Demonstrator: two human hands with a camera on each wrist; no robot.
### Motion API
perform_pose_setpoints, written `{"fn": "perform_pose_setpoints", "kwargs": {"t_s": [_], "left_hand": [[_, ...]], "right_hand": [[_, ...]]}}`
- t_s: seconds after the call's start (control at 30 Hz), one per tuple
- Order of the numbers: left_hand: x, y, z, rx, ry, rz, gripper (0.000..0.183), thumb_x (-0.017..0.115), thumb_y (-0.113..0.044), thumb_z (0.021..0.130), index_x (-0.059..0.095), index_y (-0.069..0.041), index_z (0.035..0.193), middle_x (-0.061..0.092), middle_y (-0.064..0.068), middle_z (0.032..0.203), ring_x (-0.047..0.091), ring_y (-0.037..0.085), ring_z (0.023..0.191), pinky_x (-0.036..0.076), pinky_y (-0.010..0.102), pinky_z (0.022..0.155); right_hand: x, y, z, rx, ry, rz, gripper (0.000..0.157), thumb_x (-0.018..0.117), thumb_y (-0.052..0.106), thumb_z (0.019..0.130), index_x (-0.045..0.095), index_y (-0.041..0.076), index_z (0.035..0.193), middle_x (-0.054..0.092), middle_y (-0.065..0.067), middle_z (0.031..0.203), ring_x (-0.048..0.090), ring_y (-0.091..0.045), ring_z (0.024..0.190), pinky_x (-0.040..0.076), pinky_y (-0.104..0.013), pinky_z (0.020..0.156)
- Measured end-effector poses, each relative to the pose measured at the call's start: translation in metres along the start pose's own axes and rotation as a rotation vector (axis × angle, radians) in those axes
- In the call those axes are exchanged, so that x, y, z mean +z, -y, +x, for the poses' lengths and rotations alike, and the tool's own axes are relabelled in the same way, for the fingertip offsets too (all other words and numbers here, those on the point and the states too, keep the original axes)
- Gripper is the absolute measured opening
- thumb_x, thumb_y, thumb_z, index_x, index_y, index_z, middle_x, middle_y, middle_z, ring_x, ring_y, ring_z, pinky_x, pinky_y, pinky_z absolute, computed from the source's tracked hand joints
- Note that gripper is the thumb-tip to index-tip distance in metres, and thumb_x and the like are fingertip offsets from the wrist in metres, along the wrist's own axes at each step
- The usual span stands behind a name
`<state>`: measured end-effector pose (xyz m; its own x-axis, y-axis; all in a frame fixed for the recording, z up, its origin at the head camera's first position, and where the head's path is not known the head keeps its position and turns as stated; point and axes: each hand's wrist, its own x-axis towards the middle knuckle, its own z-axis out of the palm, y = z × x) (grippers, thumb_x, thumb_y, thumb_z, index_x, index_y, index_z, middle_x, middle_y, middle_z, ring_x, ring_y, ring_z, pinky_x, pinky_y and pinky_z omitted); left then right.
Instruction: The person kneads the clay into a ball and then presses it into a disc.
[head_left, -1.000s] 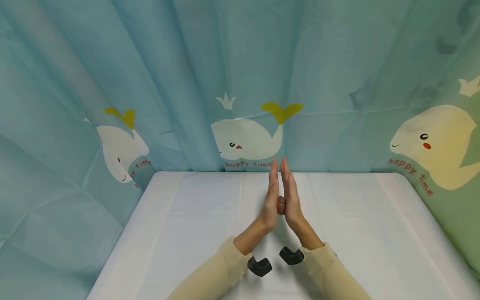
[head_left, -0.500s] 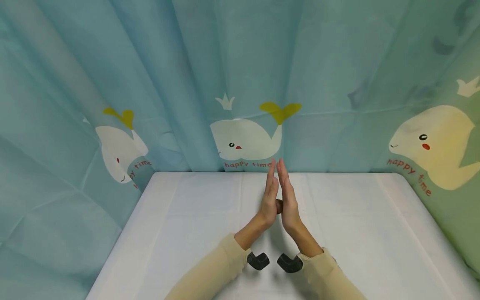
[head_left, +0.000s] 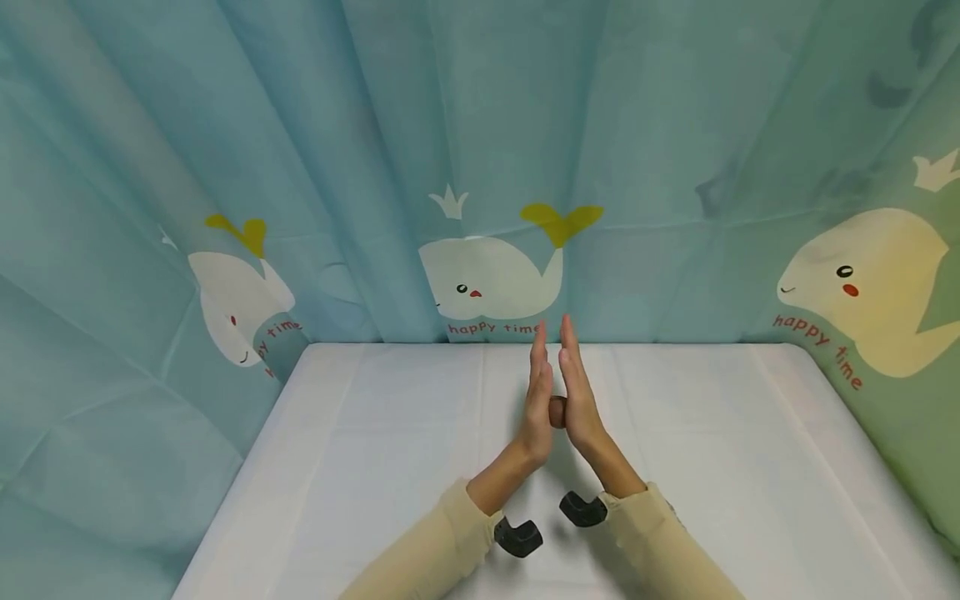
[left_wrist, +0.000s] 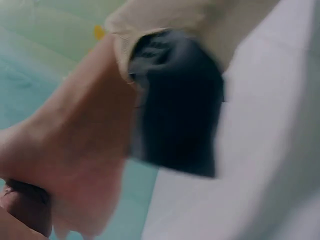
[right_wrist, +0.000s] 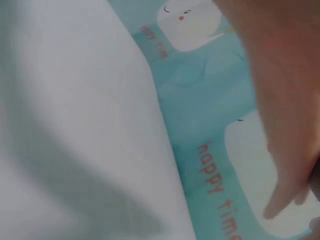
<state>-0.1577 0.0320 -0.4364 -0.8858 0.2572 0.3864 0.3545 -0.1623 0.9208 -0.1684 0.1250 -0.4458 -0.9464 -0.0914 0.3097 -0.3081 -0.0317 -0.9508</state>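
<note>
Held between two flat palms is a small brown rounded lump (head_left: pixel 558 412), like a ball of clay, over the white table. My left hand (head_left: pixel 536 421) presses it from the left and my right hand (head_left: pixel 583 408) from the right. Fingers on both hands are straight and point away toward the curtain, with a narrow gap between the fingertips. The left wrist view has the brown lump (left_wrist: pixel 29 207) low at the left edge, partly covered by the hands. At the right edge of the right wrist view, only a dark sliver of it shows beside a blurred hand.
A white table (head_left: pixel 405 467) lies under both forearms. Behind it hangs a blue-green curtain (head_left: pixel 660 167) with printed whales and lettering. Black curved wrist mounts (head_left: pixel 519 538) stick out from the beige sleeves (head_left: pixel 427 554).
Against half a second ago, the right hand has slid slightly forward and the left slightly back. Their fingertips have parted a little, and more of the brown lump shows between the palms.
</note>
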Motion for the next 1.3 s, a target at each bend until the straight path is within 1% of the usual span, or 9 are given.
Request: {"fn": "perform_pose_setpoints", "kwargs": {"t_s": [0.1, 0.5, 0.6, 0.67, 0.7, 0.8, 0.9, 0.97, 1.3], "left_hand": [[-0.004, -0.002, 0.005, 0.025, -0.025, -0.001, 0.062, 0.017, -0.038, 0.11, 0.0, -0.022, 0.167, -0.001, -0.004, 0.173, 0.0, 0.014, 0.157, 0.005, 0.05, 0.124], [-0.007, 0.014, 0.013, 0.031, -0.028, 0.097, 0.065, 0.018, -0.047, 0.11, 0.003, -0.019, 0.167, 0.003, -0.002, 0.173, 0.003, 0.009, 0.155, 0.006, 0.047, 0.124], [-0.003, 0.01, 0.007, -0.023, 0.012, 0.017, 0.063, 0.019, -0.049, 0.11, 0.002, -0.027, 0.167, 0.0, -0.006, 0.172, 0.058, 0.007, 0.116, 0.045, 0.031, 0.098], [-0.001, 0.005, 0.003, -0.049, 0.04, -0.019, 0.062, 0.018, -0.049, 0.109, 0.001, -0.032, 0.167, -0.001, -0.007, 0.172, 0.052, 0.007, 0.07, 0.044, 0.023, 0.066], [0.0, 0.002, 0.001, -0.053, 0.051, -0.021, 0.062, 0.017, -0.049, 0.109, 0.0, -0.033, 0.166, -0.002, -0.008, 0.172, 0.049, 0.004, 0.07, 0.038, 0.022, 0.059], [-0.001, -0.007, 0.003, -0.013, 0.06, -0.021, 0.062, 0.014, -0.045, 0.11, -0.003, -0.028, 0.167, -0.004, -0.005, 0.172, 0.055, 0.006, 0.115, 0.045, 0.025, 0.089], [-0.005, -0.012, 0.012, 0.055, 0.029, -0.037, 0.062, 0.011, -0.042, 0.11, -0.005, -0.024, 0.166, -0.007, -0.002, 0.173, 0.001, 0.007, 0.156, 0.012, 0.04, 0.123], [-0.008, -0.012, 0.02, 0.096, -0.005, -0.036, 0.062, 0.012, -0.04, 0.11, -0.005, -0.02, 0.166, -0.007, 0.001, 0.173, -0.002, 0.014, 0.158, 0.002, 0.047, 0.125], [-0.008, 0.001, 0.021, 0.009, 0.003, 0.061, 0.067, 0.017, -0.054, 0.11, 0.0, -0.025, 0.167, 0.0, -0.008, 0.172, 0.005, 0.007, 0.155, 0.015, 0.045, 0.123]], "right_hand": [[0.008, -0.001, -0.006, -0.01, 0.013, 0.019, 0.057, 0.018, 0.038, 0.113, 0.005, 0.026, 0.167, 0.001, 0.008, 0.172, -0.001, -0.013, 0.156, 0.005, -0.049, 0.123], [0.016, 0.019, -0.01, -0.106, 0.013, 0.068, 0.058, 0.015, 0.045, 0.112, 0.008, 0.027, 0.167, 0.007, 0.011, 0.171, 0.0, -0.011, 0.157, -0.001, -0.048, 0.123], [0.01, 0.017, -0.004, -0.097, -0.008, 0.064, 0.057, 0.015, 0.043, 0.112, 0.008, 0.03, 0.167, 0.008, 0.011, 0.171, 0.006, -0.007, 0.156, 0.015, -0.036, 0.121], [0.005, 0.013, -0.001, -0.078, -0.022, 0.088, 0.055, 0.014, 0.042, 0.112, 0.007, 0.033, 0.166, 0.009, 0.011, 0.171, 0.012, -0.002, 0.152, 0.033, -0.023, 0.105], [0.003, 0.011, 0.0, -0.065, -0.026, 0.1, 0.055, 0.014, 0.042, 0.112, 0.007, 0.034, 0.166, 0.009, 0.01, 0.171, 0.032, -0.001, 0.142, 0.04, -0.019, 0.09], [0.0, 0.005, 0.001, -0.036, -0.015, 0.154, 0.056, 0.012, 0.045, 0.112, 0.004, 0.036, 0.166, 0.007, 0.008, 0.171, 0.045, 0.004, 0.121, 0.035, -0.017, 0.06], [0.005, 0.003, -0.002, -0.054, 0.012, 0.173, 0.057, 0.01, 0.046, 0.112, 0.005, 0.032, 0.167, 0.006, 0.004, 0.172, 0.045, -0.001, 0.131, 0.041, -0.014, 0.085], [0.011, 0.004, -0.005, -0.086, 0.039, 0.18, 0.057, 0.009, 0.043, 0.112, 0.004, 0.027, 0.167, 0.006, 0.001, 0.172, 0.009, -0.006, 0.154, 0.03, -0.017, 0.106], [0.017, 0.027, -0.008, -0.137, -0.024, 0.157, 0.056, 0.016, 0.041, 0.111, 0.011, 0.032, 0.166, 0.015, 0.008, 0.171, 0.006, -0.011, 0.157, 0.005, -0.044, 0.122]]}}
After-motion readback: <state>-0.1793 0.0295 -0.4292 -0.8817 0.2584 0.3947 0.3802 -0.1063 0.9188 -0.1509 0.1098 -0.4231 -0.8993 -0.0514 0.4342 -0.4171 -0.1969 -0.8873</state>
